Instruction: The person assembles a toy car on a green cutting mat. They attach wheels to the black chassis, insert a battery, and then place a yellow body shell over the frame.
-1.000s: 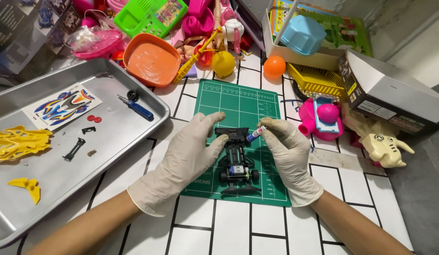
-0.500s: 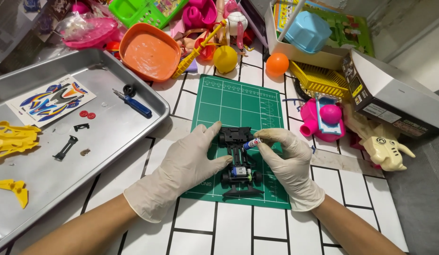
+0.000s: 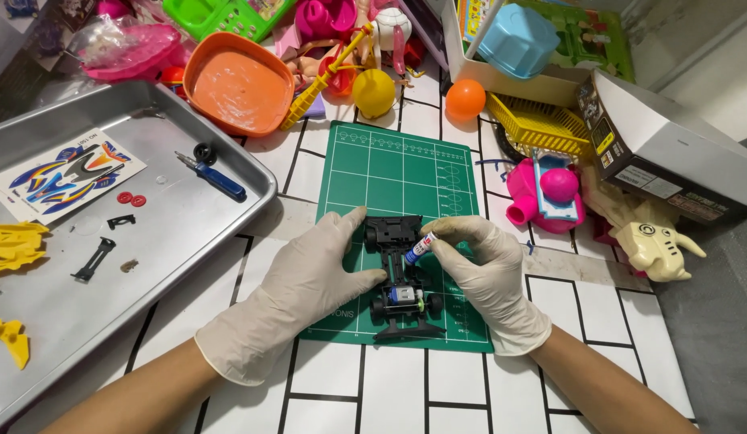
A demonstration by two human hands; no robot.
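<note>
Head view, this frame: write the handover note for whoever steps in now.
Left hand: gloved, steadying the black toy car chassis on the green cutting mat.
Right hand: gloved, pinching a small blue-and-white tube, tip at the chassis middle.
Done: motor and rear wheels fitted.
Left: yellow body pieces, sticker sheet, small black parts and blue screwdriver lie unused in the metal tray.

White tabletop (image 3: 389, 402) with black grid lines; grey floor (image 3: 711, 321) at right.
</note>
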